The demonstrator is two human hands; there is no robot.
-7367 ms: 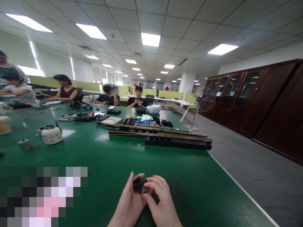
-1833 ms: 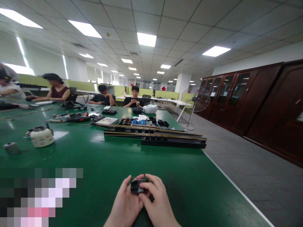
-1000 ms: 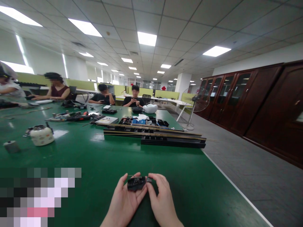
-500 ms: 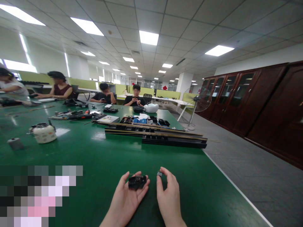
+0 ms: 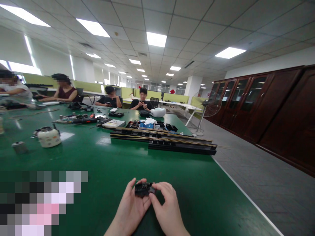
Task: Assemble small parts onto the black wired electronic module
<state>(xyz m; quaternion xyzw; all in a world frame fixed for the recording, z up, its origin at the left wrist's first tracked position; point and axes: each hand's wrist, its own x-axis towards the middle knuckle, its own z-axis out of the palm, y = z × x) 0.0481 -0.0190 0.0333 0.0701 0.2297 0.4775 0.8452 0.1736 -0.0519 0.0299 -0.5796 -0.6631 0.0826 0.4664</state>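
Observation:
A small black plastic part (image 5: 141, 190) with a thin metal piece along its top lies in my left hand (image 5: 134, 208), its fingers curled under and around it. My right hand (image 5: 166, 205) pinches a small grey block (image 5: 152, 190) between thumb and forefinger. That block is at the right end of the black part, touching or nearly touching it. Fingertips hide much of the block, and how the two pieces meet cannot be made out. Both hands are above the green tabletop (image 5: 103, 167), close to its near side.
Long black rails (image 5: 182, 149) with thin brass-coloured rods lie across the table ahead. A cream pot (image 5: 49, 137) and a grey metal cylinder (image 5: 19, 147) stand at left. Tools and a box lie farther back. Several people sit beyond. The table's right edge borders the floor.
My right hand has moved left with the grey block, bringing it up to the black part. My left hand has stayed almost in place. The view has shifted slightly.

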